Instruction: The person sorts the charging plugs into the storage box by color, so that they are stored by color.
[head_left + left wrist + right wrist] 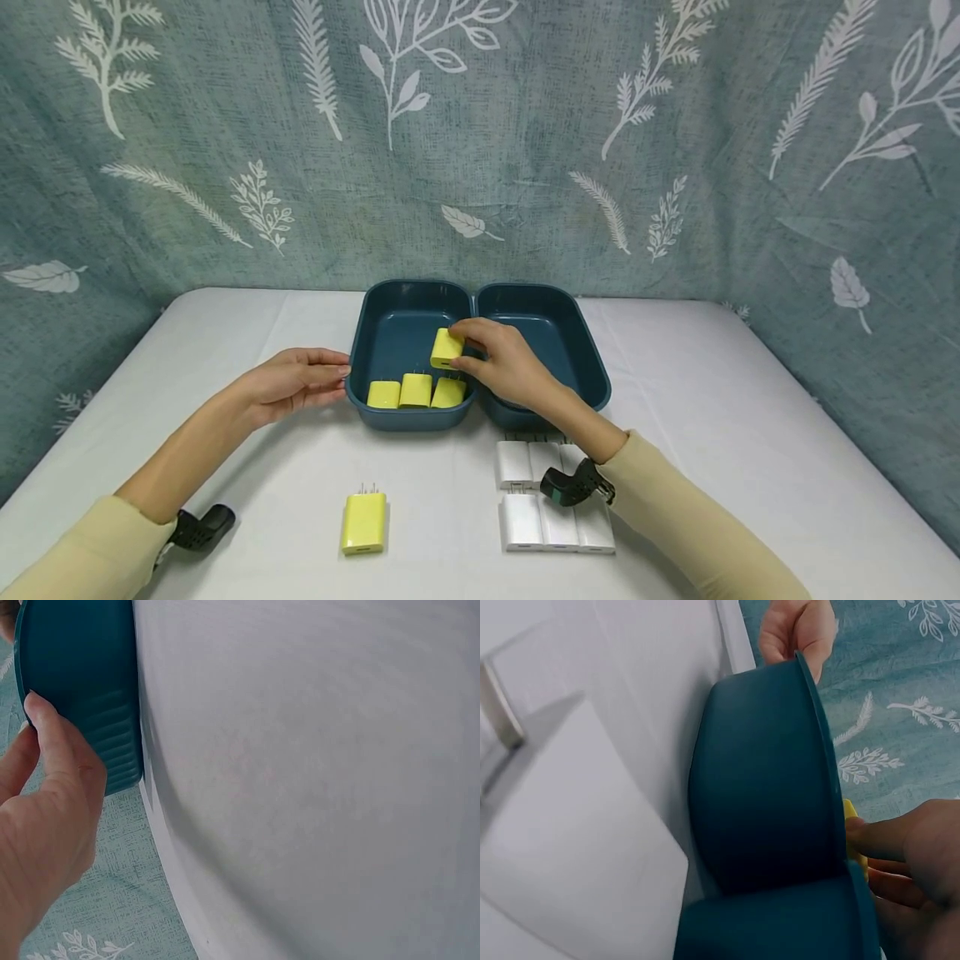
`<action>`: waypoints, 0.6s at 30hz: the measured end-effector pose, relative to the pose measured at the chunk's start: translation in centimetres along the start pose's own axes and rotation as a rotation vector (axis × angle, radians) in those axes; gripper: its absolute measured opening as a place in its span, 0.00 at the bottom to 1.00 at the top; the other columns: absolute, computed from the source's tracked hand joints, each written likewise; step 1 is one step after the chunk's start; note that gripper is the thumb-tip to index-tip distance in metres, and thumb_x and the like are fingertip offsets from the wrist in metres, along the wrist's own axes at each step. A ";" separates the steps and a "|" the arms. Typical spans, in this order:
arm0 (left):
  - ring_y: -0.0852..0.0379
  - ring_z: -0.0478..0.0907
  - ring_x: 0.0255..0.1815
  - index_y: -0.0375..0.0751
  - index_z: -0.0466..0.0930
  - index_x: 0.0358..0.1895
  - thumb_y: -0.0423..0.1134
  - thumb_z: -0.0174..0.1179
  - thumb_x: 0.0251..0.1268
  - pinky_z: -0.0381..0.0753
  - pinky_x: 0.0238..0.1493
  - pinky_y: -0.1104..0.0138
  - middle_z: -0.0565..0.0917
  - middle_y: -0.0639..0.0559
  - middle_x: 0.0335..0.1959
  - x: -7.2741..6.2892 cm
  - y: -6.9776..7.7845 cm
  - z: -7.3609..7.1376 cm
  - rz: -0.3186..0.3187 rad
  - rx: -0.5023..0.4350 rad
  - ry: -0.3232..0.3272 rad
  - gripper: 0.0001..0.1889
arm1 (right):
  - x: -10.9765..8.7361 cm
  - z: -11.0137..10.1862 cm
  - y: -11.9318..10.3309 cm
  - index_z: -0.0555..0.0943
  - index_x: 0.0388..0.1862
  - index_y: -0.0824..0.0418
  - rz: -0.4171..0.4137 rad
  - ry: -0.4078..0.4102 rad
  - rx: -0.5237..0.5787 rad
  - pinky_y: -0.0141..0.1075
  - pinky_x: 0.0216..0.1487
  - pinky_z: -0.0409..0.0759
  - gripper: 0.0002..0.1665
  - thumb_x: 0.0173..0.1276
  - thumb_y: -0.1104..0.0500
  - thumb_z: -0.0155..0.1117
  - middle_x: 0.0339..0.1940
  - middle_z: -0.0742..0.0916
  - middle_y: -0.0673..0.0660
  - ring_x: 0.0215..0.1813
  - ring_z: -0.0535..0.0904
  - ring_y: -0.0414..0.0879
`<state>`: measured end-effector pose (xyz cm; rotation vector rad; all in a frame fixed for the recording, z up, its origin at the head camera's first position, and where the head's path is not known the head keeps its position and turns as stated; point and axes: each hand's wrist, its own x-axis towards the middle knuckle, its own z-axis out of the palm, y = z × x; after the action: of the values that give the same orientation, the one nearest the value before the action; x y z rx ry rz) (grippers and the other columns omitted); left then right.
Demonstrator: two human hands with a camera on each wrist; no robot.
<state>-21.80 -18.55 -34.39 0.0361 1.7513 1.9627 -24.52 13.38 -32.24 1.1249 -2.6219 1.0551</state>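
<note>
Over the front right part of the left blue bin (411, 421), my right hand (510, 360) pinches a yellow charger plug (446, 348) between thumb and fingers. In the right wrist view, the bin wall partly hides that yellow plug (850, 814). Below it, a row of three yellow plugs (415, 390) stands along the bin's front inside wall. My left hand (296, 385) holds the left rim of this bin; in the left wrist view, its fingertips (39, 705) meet the rim. Another yellow plug (363, 523) lies on the table in front, prongs pointing away.
A second blue bin (592, 367) stands against the right side of the first. In front of it, several white charger plugs (521, 523) lie in two rows, partly under my right wrist and its camera (573, 483). A patterned cloth (480, 167) hangs behind the white table (247, 333).
</note>
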 end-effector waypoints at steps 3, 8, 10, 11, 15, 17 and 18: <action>0.58 0.83 0.42 0.20 0.56 0.68 0.30 0.53 0.76 0.84 0.49 0.68 0.81 0.47 0.44 0.0 0.0 -0.1 0.002 0.002 -0.001 0.25 | 0.4 0.1 0.1 0.78 0.61 0.69 0.010 -0.003 -0.025 0.41 0.61 0.79 0.23 0.68 0.64 0.68 0.61 0.81 0.63 0.61 0.78 0.54; 0.58 0.83 0.42 0.20 0.56 0.68 0.30 0.53 0.75 0.84 0.50 0.68 0.81 0.47 0.44 0.0 -0.1 -0.1 0.012 0.004 -0.010 0.26 | 0.8 0.4 0.4 0.78 0.60 0.69 0.035 -0.010 -0.070 0.41 0.60 0.80 0.23 0.68 0.63 0.68 0.61 0.80 0.63 0.60 0.78 0.55; 0.58 0.83 0.42 0.19 0.56 0.68 0.29 0.53 0.75 0.84 0.50 0.68 0.81 0.47 0.44 0.0 -0.1 0.0 0.015 0.005 -0.012 0.25 | 0.9 0.5 0.6 0.78 0.60 0.69 0.042 -0.013 -0.091 0.40 0.60 0.80 0.23 0.69 0.63 0.68 0.60 0.80 0.63 0.59 0.78 0.55; 0.58 0.83 0.42 0.20 0.57 0.67 0.29 0.53 0.75 0.84 0.50 0.68 0.81 0.47 0.44 0.0 -0.1 0.0 0.014 0.003 -0.010 0.25 | 0.9 0.5 0.7 0.78 0.60 0.69 0.046 -0.013 -0.098 0.39 0.59 0.80 0.23 0.69 0.62 0.68 0.60 0.80 0.62 0.59 0.78 0.54; 0.58 0.83 0.42 0.20 0.58 0.66 0.29 0.53 0.75 0.84 0.50 0.68 0.81 0.46 0.43 0.0 -0.2 -0.1 0.017 0.002 -0.005 0.24 | 1.2 0.5 0.8 0.79 0.59 0.68 0.048 -0.011 -0.126 0.41 0.57 0.81 0.22 0.68 0.62 0.69 0.59 0.81 0.62 0.57 0.79 0.54; 0.58 0.83 0.42 0.20 0.58 0.66 0.29 0.53 0.75 0.84 0.50 0.68 0.81 0.47 0.43 0.0 -0.2 -0.1 0.018 0.005 -0.002 0.24 | 1.3 0.4 0.8 0.80 0.59 0.67 0.049 -0.013 -0.135 0.42 0.55 0.82 0.22 0.68 0.62 0.69 0.59 0.81 0.62 0.56 0.80 0.55; 0.58 0.83 0.42 0.20 0.58 0.67 0.29 0.53 0.75 0.84 0.50 0.68 0.81 0.47 0.43 0.0 -0.2 -0.1 0.017 0.005 -0.001 0.24 | 1.4 0.4 0.8 0.80 0.58 0.67 0.048 -0.015 -0.141 0.43 0.55 0.82 0.21 0.68 0.62 0.69 0.59 0.81 0.62 0.56 0.80 0.55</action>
<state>-21.81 -18.64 -34.58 0.0532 1.7607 1.9704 -25.95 12.68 -32.54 1.0485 -2.6990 0.8564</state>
